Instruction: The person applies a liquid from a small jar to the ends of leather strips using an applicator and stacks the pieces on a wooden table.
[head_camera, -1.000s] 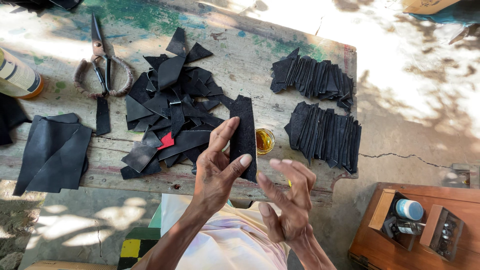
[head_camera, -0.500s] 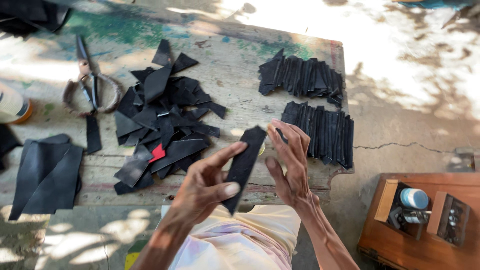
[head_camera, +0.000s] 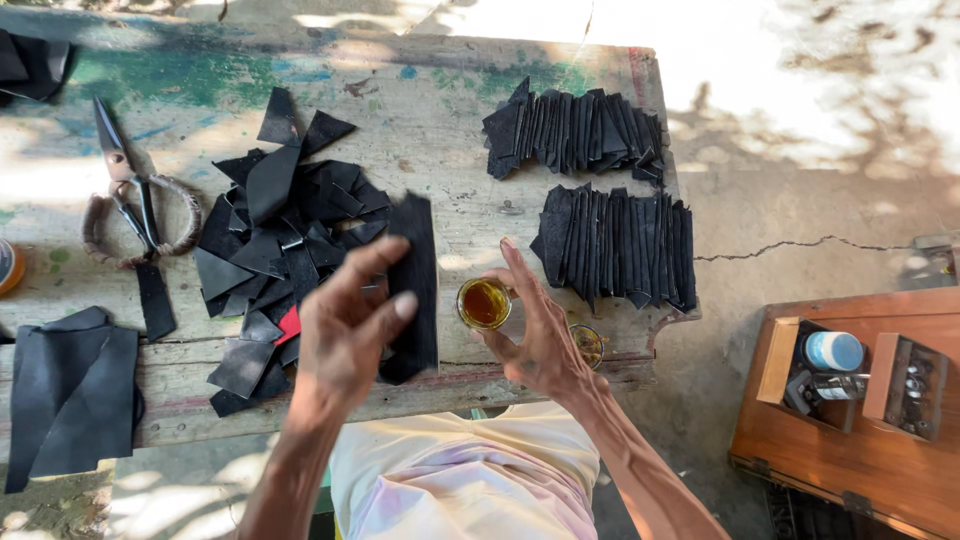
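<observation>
My left hand (head_camera: 345, 325) is shut on a long black leather strip (head_camera: 415, 290), pinched between thumb and fingers and held upright over the front of the worn wooden table (head_camera: 440, 110). My right hand (head_camera: 540, 335) is open with its fingers spread. Its fingertips are right beside a small jar of amber liquid (head_camera: 484, 303) on the table; I cannot tell if they touch it. A pile of black leather scraps (head_camera: 265, 225) with one red piece (head_camera: 289, 325) lies left of the strip.
Two neat rows of black strips (head_camera: 575, 130) (head_camera: 615, 245) lie at the table's right end. Scissors with wrapped handles (head_camera: 130, 205) and folded black leather sheets (head_camera: 65, 390) are at the left. A wooden box (head_camera: 850, 420) holding a white jar (head_camera: 833, 352) stands on the ground at the right.
My left hand has turned the strip upright and shifted it left. My right hand has come off the strip and dropped beside the amber jar. The camera view has shifted.
</observation>
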